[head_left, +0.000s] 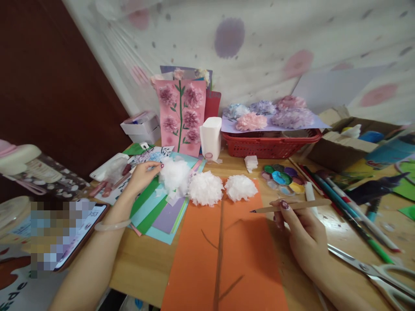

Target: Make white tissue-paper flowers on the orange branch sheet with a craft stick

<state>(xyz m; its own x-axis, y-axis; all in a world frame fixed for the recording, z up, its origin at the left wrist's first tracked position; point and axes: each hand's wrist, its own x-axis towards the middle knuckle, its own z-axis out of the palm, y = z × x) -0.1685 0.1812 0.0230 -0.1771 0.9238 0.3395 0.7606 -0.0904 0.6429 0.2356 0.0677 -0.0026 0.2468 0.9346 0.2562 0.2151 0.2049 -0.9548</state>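
My right hand point(300, 229) grips a pencil point(298, 206) with a bare-wood look, its dark tip pointing left over an orange sheet of paper point(246, 255). A brown stem with several short branches is drawn down the sheet. Two white tissue-paper flowers point(205, 188) sit at its top edge. To their left, my left hand point(147, 172) is closed at the edge of a looser white tissue-paper puff point(175, 176), which lies over a stack of coloured papers point(167, 216). The fingertips are partly hidden against the puff.
Scissors point(363, 265) lie at the right, near pens and brushes point(359, 216) and paint pots point(283, 176). Behind are a red basket point(269, 147) topped with paper flowers, a white paper packet point(211, 138) and a pink flower picture point(181, 116). A phone point(81, 233) is at left.
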